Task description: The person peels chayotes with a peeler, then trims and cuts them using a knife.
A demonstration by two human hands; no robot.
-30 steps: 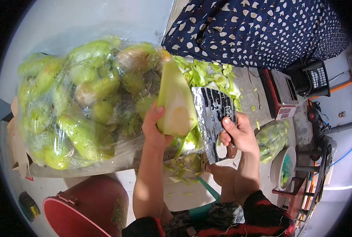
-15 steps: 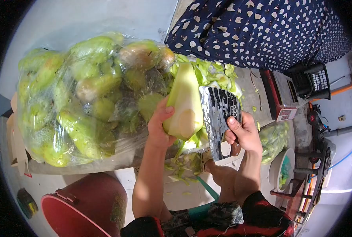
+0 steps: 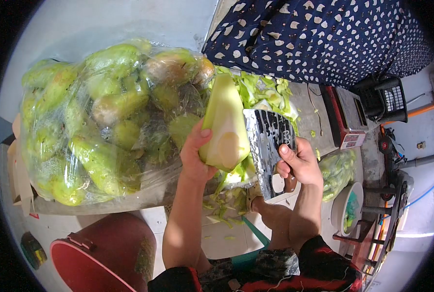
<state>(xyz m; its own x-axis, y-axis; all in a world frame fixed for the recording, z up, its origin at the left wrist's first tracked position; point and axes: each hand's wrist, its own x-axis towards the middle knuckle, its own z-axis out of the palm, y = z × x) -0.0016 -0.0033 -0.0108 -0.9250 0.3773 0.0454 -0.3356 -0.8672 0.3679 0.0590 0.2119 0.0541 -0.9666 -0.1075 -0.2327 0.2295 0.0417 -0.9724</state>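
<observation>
My left hand (image 3: 196, 153) is wrapped round the lower side of a pale green papaya (image 3: 225, 129), a long fruit that looks largely peeled, with a cream patch near its wide end. It is tilted slightly, narrow end pointing away from me. In my right hand (image 3: 300, 160) is a cleaver (image 3: 268, 141) with a broad, dark, blotched blade and a brown handle. The blade stands just to the right of the papaya, its upper corner close to the fruit's side; whether they touch, I cannot tell. Green peelings (image 3: 270, 95) are heaped behind and beneath both.
A big clear plastic bag (image 3: 105, 121) of green papayas fills the table's left. A blue patterned cloth (image 3: 314, 39) hangs at the back, with a red scale (image 3: 346, 117) and black basket (image 3: 385, 100) on the right. Below are a red bucket (image 3: 105, 248) and a pale tub (image 3: 346, 209).
The papaya, with my left hand, has shifted slightly left and away from me. The cleaver has moved slightly left too. Both hands keep their hold.
</observation>
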